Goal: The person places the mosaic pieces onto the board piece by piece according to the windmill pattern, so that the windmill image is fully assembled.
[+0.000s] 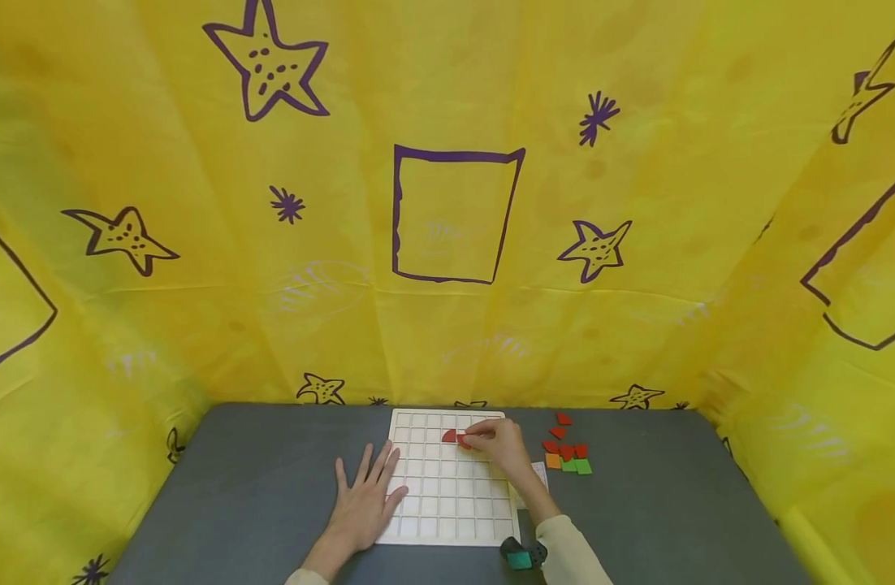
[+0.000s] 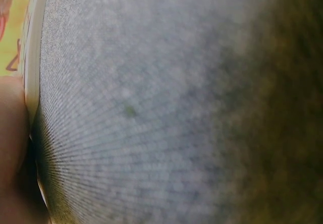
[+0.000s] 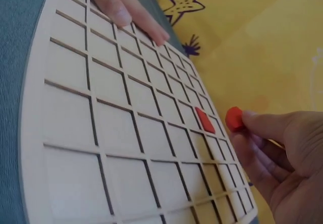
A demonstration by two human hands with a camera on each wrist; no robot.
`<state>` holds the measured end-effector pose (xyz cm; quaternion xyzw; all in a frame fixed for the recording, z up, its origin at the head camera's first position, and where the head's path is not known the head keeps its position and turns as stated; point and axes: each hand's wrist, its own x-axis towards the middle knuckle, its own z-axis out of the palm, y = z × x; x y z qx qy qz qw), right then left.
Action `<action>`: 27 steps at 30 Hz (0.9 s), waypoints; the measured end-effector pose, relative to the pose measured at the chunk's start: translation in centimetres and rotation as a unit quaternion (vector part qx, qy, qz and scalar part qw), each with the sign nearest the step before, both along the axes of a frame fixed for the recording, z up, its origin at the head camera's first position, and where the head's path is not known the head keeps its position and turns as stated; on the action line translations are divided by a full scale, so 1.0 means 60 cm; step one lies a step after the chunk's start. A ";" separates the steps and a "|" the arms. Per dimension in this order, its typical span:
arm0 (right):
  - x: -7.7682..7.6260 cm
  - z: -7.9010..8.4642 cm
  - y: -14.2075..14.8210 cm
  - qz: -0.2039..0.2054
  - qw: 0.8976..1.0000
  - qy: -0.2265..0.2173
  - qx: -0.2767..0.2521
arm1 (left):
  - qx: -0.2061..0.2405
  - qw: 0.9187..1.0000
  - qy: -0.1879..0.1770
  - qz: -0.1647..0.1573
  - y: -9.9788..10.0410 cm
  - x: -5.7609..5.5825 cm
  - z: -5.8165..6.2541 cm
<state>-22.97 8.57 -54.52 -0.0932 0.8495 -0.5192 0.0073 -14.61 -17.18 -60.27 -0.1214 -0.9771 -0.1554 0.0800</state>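
A pale board with a raised grid of square cells (image 1: 440, 504) lies on the dark table. My left hand (image 1: 361, 504) rests with spread fingers along its left edge, fingertips and thumb over the rim. Over the far part of the board, my right hand (image 1: 502, 447) pinches a small red piece (image 3: 234, 119) between thumb and fingers. Another red piece with a curved side (image 1: 449, 436) lies in a cell just left of the held one. The left wrist view shows mostly blurred grey tabletop, with part of a finger at its left edge.
Right of the board, several loose red pieces (image 1: 567, 452) lie beside an orange square (image 1: 553, 461) and green squares (image 1: 582, 466). A printed paper (image 1: 539, 471) sticks out from the board's right edge. A yellow patterned curtain (image 1: 447, 341) encloses the table (image 1: 659, 504).
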 end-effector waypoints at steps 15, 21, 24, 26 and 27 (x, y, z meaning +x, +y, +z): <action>0.000 -0.019 -0.051 -0.038 0.998 0.006 0.045 | -0.006 1.000 -0.003 -0.001 0.001 -0.004 0.000; 0.003 -0.021 -0.058 -0.056 0.996 0.022 0.067 | -0.002 1.000 0.002 -0.005 0.004 -0.003 0.003; 0.004 -0.022 -0.060 -0.056 0.996 0.028 0.071 | -0.011 1.000 -0.013 0.000 0.004 0.000 0.007; 0.006 -0.022 -0.061 -0.057 0.996 0.026 0.069 | -0.017 0.999 -0.028 0.002 0.003 0.001 0.013; 0.007 -0.023 -0.063 -0.059 0.996 0.026 0.068 | -0.020 0.999 -0.034 0.003 0.003 0.001 0.015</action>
